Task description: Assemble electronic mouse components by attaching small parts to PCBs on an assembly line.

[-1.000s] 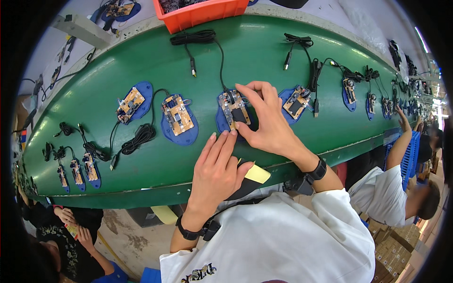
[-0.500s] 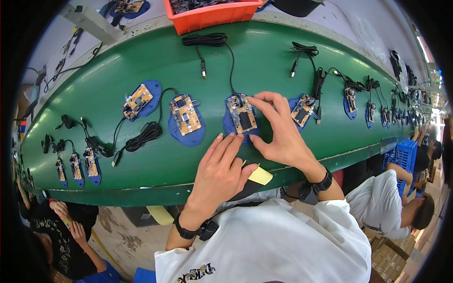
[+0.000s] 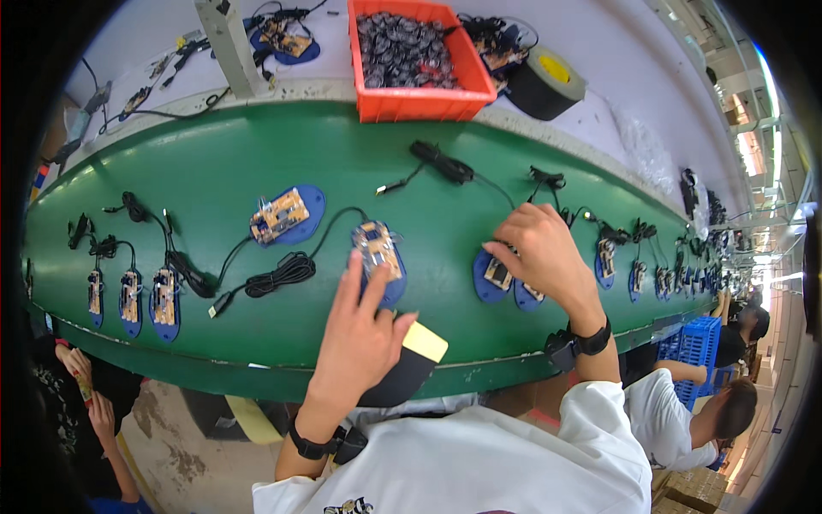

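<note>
My left hand (image 3: 361, 330) reaches over a tan circuit board (image 3: 378, 246) on a blue oval base (image 3: 394, 291), fingers stretched out and the fingertips at the board's lower left. Further right, my right hand (image 3: 541, 254) is curled around the upper end of another circuit board (image 3: 497, 273) on a blue base (image 3: 488, 292). Its fingers partly hide that board. A third blue base (image 3: 526, 300) with a board lies close beside it, under the same hand. From behind the right hand, a black cable (image 3: 441, 161) runs to a bundle at the back.
An orange bin (image 3: 424, 104) of black parts stands behind the green belt (image 3: 257, 154), next to a black tape roll (image 3: 548, 84). More boards on blue bases (image 3: 306, 221) with cables lie left and right. People sit at both sides.
My right hand has moved right, and the middle board with its cable now lies beside the neighbouring one. My left hand has shifted left onto another board. The view has tilted up.
</note>
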Action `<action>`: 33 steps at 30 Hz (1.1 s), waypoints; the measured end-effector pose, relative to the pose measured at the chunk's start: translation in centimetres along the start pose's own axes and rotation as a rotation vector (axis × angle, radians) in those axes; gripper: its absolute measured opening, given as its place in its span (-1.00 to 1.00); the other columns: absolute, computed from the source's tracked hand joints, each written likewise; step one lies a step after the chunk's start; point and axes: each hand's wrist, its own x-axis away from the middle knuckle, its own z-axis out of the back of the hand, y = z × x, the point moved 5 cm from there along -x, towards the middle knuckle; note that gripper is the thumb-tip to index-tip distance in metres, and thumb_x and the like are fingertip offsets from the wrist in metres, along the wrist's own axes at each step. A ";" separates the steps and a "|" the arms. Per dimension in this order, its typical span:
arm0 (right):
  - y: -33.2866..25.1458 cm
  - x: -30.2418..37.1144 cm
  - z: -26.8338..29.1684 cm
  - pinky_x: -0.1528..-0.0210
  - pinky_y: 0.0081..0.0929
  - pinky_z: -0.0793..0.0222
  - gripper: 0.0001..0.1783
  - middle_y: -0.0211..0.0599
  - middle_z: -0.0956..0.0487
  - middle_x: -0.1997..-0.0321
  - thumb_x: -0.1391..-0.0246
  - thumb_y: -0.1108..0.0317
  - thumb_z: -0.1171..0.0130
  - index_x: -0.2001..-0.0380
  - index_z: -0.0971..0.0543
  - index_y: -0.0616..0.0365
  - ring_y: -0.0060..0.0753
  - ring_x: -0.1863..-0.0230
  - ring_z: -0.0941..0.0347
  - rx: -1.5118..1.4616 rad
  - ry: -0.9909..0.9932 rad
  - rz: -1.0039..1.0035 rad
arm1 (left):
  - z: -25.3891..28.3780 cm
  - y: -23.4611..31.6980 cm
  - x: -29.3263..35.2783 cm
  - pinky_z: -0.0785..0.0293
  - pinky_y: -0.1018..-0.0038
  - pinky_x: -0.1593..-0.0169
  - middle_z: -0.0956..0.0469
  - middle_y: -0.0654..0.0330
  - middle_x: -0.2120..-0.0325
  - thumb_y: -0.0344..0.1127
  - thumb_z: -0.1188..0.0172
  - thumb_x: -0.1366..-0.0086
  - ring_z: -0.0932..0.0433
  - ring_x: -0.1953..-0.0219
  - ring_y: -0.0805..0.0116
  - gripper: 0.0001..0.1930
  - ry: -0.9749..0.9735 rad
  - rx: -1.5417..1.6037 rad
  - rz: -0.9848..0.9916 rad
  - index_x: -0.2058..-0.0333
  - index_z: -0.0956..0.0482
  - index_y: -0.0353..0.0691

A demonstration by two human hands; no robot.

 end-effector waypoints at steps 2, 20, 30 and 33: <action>1.3 -3.0 2.1 -0.09 -0.14 -0.48 -0.78 -0.24 -0.71 0.31 -0.13 0.21 -0.41 0.36 -0.76 0.15 -0.10 0.10 -0.62 0.042 -0.055 -0.017 | -0.2 0.3 -0.5 -0.37 -0.08 -0.44 -0.48 -0.24 -0.27 -0.27 -0.37 -0.37 -0.26 -0.47 -0.43 -0.62 -0.011 0.014 -0.032 0.47 -0.68 -0.56; 9.1 -28.2 -2.6 -0.05 -0.14 -0.63 -0.68 -0.02 -0.80 0.14 -0.06 0.40 -0.46 0.09 -0.77 0.25 0.05 0.11 -0.74 -0.146 0.026 0.092 | 1.4 0.5 1.6 -0.39 -0.11 -0.40 -0.60 -0.13 -0.18 -0.18 -0.41 -0.35 -0.38 -0.44 -0.19 -0.60 -0.075 0.149 -0.145 0.55 -0.64 -0.40; -1.5 -8.1 1.3 0.03 -0.43 -0.62 -0.68 -0.33 -0.64 0.07 -0.02 0.51 -0.56 0.10 -0.80 0.14 -0.37 0.03 -0.66 -0.831 0.281 0.263 | 0.3 -0.3 1.3 -0.34 -0.11 -0.44 -0.61 -0.15 -0.18 -0.16 -0.40 -0.33 -0.42 -0.42 -0.14 -0.58 -0.097 0.140 -0.138 0.57 -0.63 -0.41; -4.2 -4.1 -1.8 0.07 -0.33 -0.65 -0.61 -0.22 -0.74 0.10 0.00 0.61 -0.50 0.05 -0.78 0.15 -0.14 0.12 -0.70 -0.809 0.226 0.089 | 0.2 -0.3 1.2 -0.37 -0.13 -0.43 -0.61 -0.15 -0.17 -0.15 -0.41 -0.32 -0.43 -0.40 -0.17 -0.56 -0.085 0.134 -0.154 0.60 -0.58 -0.39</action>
